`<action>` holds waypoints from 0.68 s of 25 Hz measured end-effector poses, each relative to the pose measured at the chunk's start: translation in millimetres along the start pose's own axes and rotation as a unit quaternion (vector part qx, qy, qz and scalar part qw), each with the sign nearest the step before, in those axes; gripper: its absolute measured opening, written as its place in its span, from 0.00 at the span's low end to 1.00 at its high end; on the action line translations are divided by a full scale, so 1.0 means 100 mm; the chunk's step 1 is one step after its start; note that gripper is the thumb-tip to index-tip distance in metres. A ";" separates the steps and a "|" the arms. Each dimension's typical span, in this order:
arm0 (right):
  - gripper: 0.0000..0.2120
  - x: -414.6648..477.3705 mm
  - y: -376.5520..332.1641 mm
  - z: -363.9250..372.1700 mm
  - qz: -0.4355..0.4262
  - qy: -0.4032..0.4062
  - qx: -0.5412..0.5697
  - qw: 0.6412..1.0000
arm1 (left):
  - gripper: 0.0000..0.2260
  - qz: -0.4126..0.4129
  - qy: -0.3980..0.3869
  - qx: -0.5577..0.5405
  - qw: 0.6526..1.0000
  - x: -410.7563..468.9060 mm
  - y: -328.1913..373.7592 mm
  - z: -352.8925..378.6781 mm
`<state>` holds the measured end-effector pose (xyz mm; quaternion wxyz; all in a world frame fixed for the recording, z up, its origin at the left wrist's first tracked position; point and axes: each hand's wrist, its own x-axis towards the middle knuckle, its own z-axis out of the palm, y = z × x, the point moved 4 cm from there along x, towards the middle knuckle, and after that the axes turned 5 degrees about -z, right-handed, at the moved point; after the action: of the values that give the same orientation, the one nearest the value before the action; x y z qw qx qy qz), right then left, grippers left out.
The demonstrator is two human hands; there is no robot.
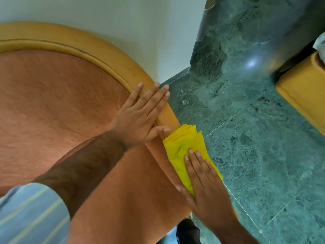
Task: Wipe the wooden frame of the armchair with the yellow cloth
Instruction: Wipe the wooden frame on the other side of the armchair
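The armchair has orange-brown upholstery [58, 106] and a curved light wooden frame [98, 51] that arcs from the upper left down to the centre. My left hand [140, 117] lies flat on the frame's right side, fingers spread, holding nothing. Just below it, the folded yellow cloth [182, 143] is draped over the frame. My right hand [204, 180] presses flat on the cloth, holding it against the wood, thumb on the upholstery side. The frame under the cloth and hand is hidden.
Dark green marble floor [255, 138] fills the right side. A pale wall [123, 18] stands behind the chair. Another light wooden piece of furniture [304, 88] sits at the right edge. A dark shoe [188, 231] shows at the bottom.
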<state>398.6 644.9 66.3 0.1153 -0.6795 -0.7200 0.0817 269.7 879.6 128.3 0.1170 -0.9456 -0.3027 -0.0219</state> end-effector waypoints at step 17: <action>0.32 0.12 -0.01 -0.03 -0.042 -0.019 -0.028 0.999 | 0.40 -0.004 -0.017 -0.055 0.998 0.01 0.00 -0.10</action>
<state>397.8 656.3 70.0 0.0855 -0.6502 -0.7517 0.0697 270.9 877.5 137.8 0.0597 -0.9498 -0.3064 -0.0232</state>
